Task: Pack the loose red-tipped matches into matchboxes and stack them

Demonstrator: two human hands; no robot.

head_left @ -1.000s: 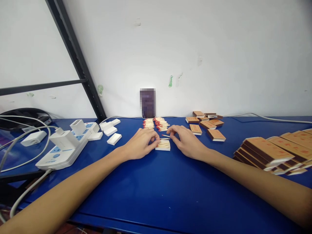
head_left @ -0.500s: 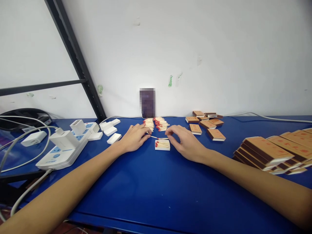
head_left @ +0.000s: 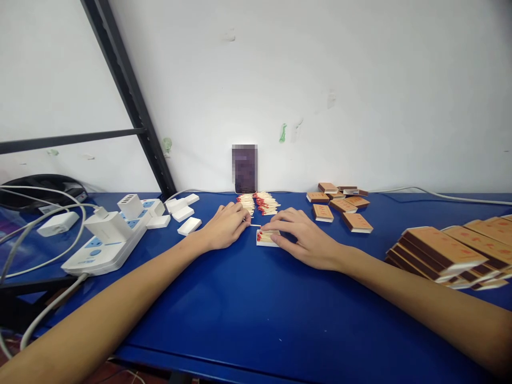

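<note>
A small white matchbox tray (head_left: 264,238) filled with red-tipped matches lies in the middle of the blue table (head_left: 248,304). My right hand (head_left: 304,238) rests over its right side, fingers stretched flat across the matches. My left hand (head_left: 226,226) sits just left of the tray, fingers curled in a pinch on a single match (head_left: 253,225) that pokes out toward the tray. Two loose heaps of matches (head_left: 258,202) lie behind both hands, near the wall.
Empty white trays (head_left: 183,214) and a power strip (head_left: 104,241) with plugs and cables lie at the left. Brown matchbox sleeves (head_left: 340,206) are scattered at the back right; a long stacked row of them (head_left: 456,252) fills the right edge. A dark phone (head_left: 244,168) leans on the wall.
My left hand went from the tray back toward the match heap and came away with a match. My right hand lowered its fingers flat onto the tray.
</note>
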